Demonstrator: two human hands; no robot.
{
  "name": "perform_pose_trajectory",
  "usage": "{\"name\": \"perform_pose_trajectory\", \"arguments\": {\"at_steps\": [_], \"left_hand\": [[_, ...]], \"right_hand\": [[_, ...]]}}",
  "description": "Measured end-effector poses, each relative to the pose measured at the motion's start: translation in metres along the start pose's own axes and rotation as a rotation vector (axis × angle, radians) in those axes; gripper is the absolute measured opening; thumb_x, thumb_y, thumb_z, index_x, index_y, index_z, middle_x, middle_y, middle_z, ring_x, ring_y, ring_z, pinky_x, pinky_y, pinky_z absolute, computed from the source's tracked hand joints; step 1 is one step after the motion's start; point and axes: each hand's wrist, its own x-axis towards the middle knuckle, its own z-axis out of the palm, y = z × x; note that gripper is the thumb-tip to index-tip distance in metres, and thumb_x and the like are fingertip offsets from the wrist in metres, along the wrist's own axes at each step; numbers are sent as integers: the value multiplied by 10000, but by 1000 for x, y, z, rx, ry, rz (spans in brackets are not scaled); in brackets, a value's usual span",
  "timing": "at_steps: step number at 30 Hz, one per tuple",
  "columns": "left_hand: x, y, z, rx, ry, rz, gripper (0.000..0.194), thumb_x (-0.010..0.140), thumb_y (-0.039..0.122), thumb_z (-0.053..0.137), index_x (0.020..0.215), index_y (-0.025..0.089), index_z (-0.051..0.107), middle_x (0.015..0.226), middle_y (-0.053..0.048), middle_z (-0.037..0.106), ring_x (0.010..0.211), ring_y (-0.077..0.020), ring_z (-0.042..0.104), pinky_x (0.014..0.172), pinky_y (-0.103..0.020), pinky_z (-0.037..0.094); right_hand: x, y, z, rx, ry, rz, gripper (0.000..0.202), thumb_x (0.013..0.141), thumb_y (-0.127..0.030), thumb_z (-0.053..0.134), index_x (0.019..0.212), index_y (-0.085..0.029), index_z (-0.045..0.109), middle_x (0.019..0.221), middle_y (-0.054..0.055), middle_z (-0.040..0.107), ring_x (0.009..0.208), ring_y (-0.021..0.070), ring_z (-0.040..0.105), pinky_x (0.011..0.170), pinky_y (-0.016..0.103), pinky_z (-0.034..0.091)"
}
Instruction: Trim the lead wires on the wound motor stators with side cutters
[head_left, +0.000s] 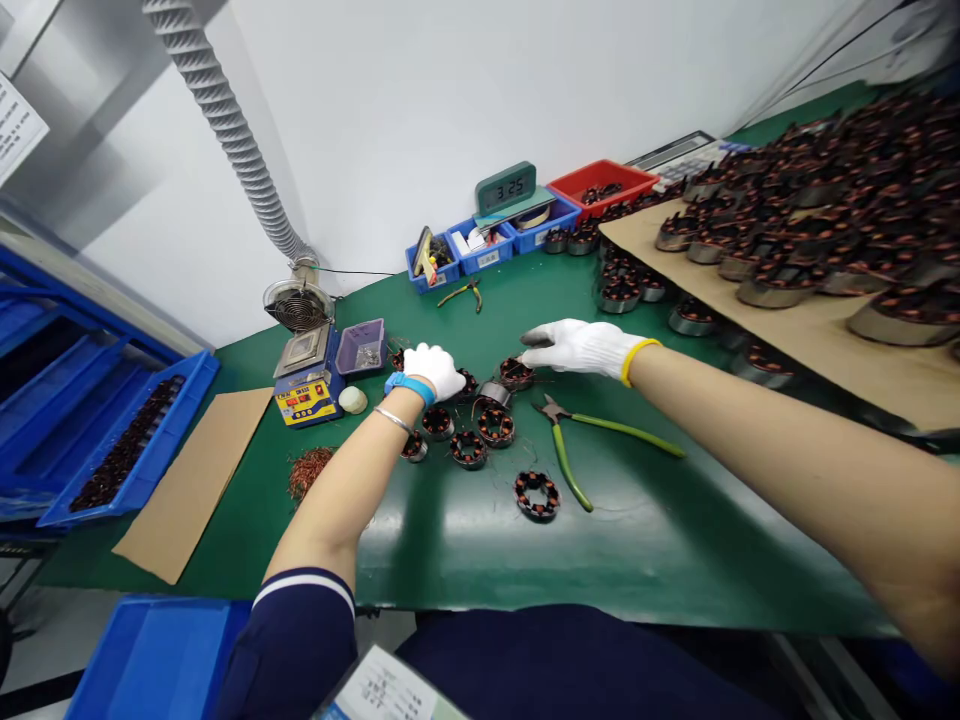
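Note:
My left hand (433, 371), in a white glove, is closed above the cluster of wound stators at mid-table; whatever it may hold is hidden under the fingers. My right hand (574, 347), gloved in white with a yellow cuff, reaches in from the right, its fingers apart beside a dark stator (516, 373). Several ring-shaped stators with copper windings, such as one (469, 449) and another (496, 426), lie between and below the hands with loose wire ends. One stator (537, 496) lies apart, nearer the front edge. Green-handled cutters (581, 420) lie with spread handles to its right.
A soldering pot (309, 395), purple tray (361, 348) and copper scrap pile (309, 471) are at left. Blue bins (487, 258), a red bin (604, 187), a clock (506, 189) and small pliers (471, 293) stand behind. Stators crowd cardboard (675, 262) at right.

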Motion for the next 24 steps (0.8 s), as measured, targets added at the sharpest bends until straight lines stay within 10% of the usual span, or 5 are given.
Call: {"name": "perform_pose_trajectory", "arguments": {"at_steps": [3,7,13,24], "left_hand": [[-14,14,-1,-1,102,124,484,880,229,552,1359,199,615,1519,-143,536,1401,-334,479,1157,-520,394],[-16,27,2,-53,-2,306,457,890,303,580,1344,297,629,1347,-43,688,1223,-264,634,1066,-400,496],[-1,18,9,-74,-92,348,310,835,357,637,1103,223,715,1086,-46,770,964,-223,719,851,-294,570],[-30,16,11,30,-4,396,322,703,322,693,980,161,728,1103,-150,728,1127,-362,655,992,-460,516]], "right_hand": [[-14,-8,3,-19,113,-8,656,836,-493,606,1449,-262,585,1439,79,614,1240,311,622,1039,430,484],[-49,-26,10,-1,260,-5,532,862,-487,552,1355,-299,621,1457,62,582,1212,304,620,974,433,496],[-138,-43,54,-168,6,-380,525,621,-558,790,1013,-221,699,1114,116,687,942,303,666,764,366,510],[-166,-55,78,-273,-50,-131,402,765,-521,661,998,-197,615,1071,153,630,944,380,664,732,458,512]]}}
